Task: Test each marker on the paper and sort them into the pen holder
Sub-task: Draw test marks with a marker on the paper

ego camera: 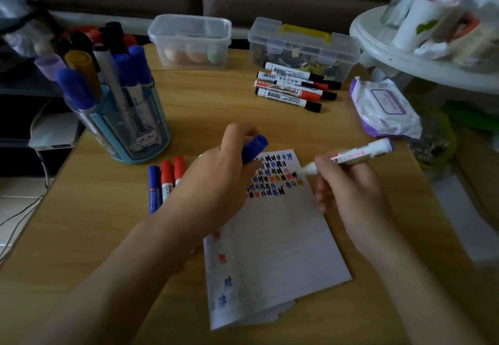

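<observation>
A white sheet of paper (275,242) lies on the wooden table, its top part covered in small black, blue and red test marks. My right hand (348,182) grips an uncapped white marker (359,153), whose tip touches the paper at the right end of the marks. My left hand (216,180) rests on the paper's left edge and holds a blue cap (255,147). The blue pen holder (127,123) stands at the left, filled with several capped markers. Three capped markers (164,182), one blue and two red, lie left of my left hand.
Several black-capped and red-capped markers (294,88) lie at the back right. Behind them stand a clear tub (189,39) with eggs and a clear case (302,47) with a yellow handle. A wet-wipe pack (383,107) sits at the right edge beside a white stand (405,55).
</observation>
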